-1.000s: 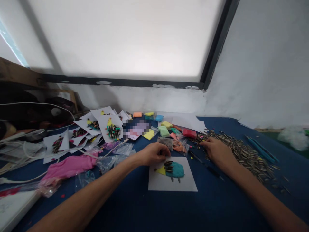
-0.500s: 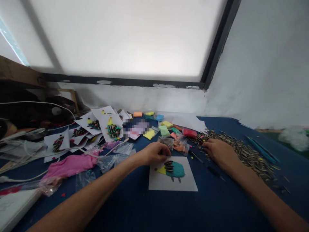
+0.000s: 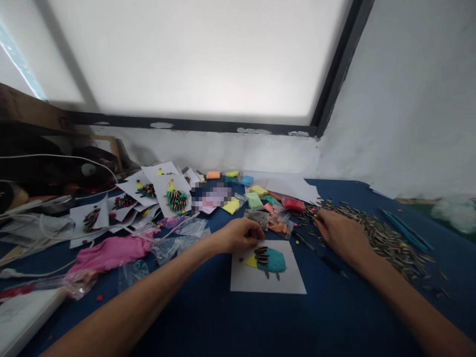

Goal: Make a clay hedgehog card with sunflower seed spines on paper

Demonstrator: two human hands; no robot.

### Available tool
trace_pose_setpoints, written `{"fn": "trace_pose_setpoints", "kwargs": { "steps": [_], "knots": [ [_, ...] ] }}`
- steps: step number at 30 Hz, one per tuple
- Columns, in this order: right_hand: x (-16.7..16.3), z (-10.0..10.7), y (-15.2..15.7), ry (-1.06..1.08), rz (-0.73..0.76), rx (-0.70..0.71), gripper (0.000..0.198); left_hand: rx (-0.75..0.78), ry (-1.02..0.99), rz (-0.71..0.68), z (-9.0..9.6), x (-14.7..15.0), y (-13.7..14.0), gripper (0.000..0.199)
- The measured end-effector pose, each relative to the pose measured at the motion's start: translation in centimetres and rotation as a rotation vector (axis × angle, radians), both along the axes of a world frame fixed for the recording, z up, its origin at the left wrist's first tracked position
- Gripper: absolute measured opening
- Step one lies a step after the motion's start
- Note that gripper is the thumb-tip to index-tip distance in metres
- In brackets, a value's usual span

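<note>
- From the head view, the left hand [image 3: 240, 235] lies at the upper left edge of a sheet of white paper [image 3: 245, 283], its fingers curled in beside the thumb; whether they pinch the paper or merely rest on it I cannot tell.
- The right hand [image 3: 342, 237], well apart from the left, reaches to the near left side of a heap of dark striped seeds [image 3: 390, 243]; its fingers point down and inward, and whether a seed is between them I cannot tell.
- On the paper, directly in front of the person, is a clay figure [image 3: 275, 261] with a teal body, a yellow pointed front at the left and two grey legs below; a few seeds overlap the body where teal meets yellow.
- Between the paper and the heap, a thin dark tool [image 3: 323, 257] lies aslant on the blue table [image 3: 223, 327]; a blue tool [image 3: 407, 230] lies on the heap's far right side.
- Beyond the hands are a red packet [image 3: 293, 204], a pale green packet [image 3: 255, 200] and a bag of orange clay [image 3: 277, 225]; a blurred-out phone [image 3: 211, 199] lies farther left.
- At the left, seed-covered pictures [image 3: 175, 201] overlap in a pile; nearer lies a lump of pink clay [image 3: 111, 254], with clear plastic bags beside it.
</note>
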State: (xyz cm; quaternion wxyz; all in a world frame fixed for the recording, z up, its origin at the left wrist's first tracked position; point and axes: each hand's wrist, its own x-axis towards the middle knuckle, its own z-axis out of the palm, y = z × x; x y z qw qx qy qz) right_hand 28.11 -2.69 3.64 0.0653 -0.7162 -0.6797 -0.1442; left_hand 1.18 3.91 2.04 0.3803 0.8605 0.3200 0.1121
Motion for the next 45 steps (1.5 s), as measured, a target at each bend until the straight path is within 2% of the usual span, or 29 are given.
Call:
{"fn": "trace_pose_setpoints", "kwargs": {
  "steps": [4, 11, 15, 19, 23, 27, 32, 36, 45],
  "knots": [
    [-0.9, 1.0, -0.6, 0.178, -0.003, 0.023, 0.018, -0.002, -0.005, -0.006, -0.1, 0.0, 0.1, 0.023],
    [-4.4, 1.8, -2.4, 0.570, 0.280, -0.209, 0.022, -0.011, -0.018, -0.001, -0.1, 0.0, 0.0, 0.023],
    [-6.0, 1.7, -3.1, 0.746, 0.391, -0.252, 0.021, -0.014, -0.031, -0.006, -0.1, -0.1, 0.0, 0.024],
    [-7.7, 2.2, -4.2, 0.689, 0.504, -0.183, 0.020, -0.013, -0.038, -0.013, -0.1, -0.1, 0.0, 0.027],
    [-9.1, 2.6, -5.3, 0.678, 0.460, -0.216, 0.019, -0.019, -0.043, -0.006, -0.1, -0.1, 0.0, 0.027],
    [-9.7, 2.4, -5.7, 0.679, 0.543, -0.236, 0.020, -0.019, -0.051, -0.008, -0.3, -0.1, 0.1, 0.026],
    [-10.0, 1.7, -5.8, 0.516, 0.483, -0.211, 0.014, -0.014, -0.067, -0.015, -0.6, -0.1, 0.3, 0.023],
    [-10.4, 1.1, -5.9, 0.419, 0.509, -0.217, 0.015, 0.009, -0.061, -0.014, -0.8, -0.1, 0.3, 0.025],
    [-10.8, 0.1, -5.9, 0.405, 0.505, -0.249, 0.018, 0.017, -0.047, -0.010, -0.5, 0.0, 0.2, 0.024]
  ]
}}
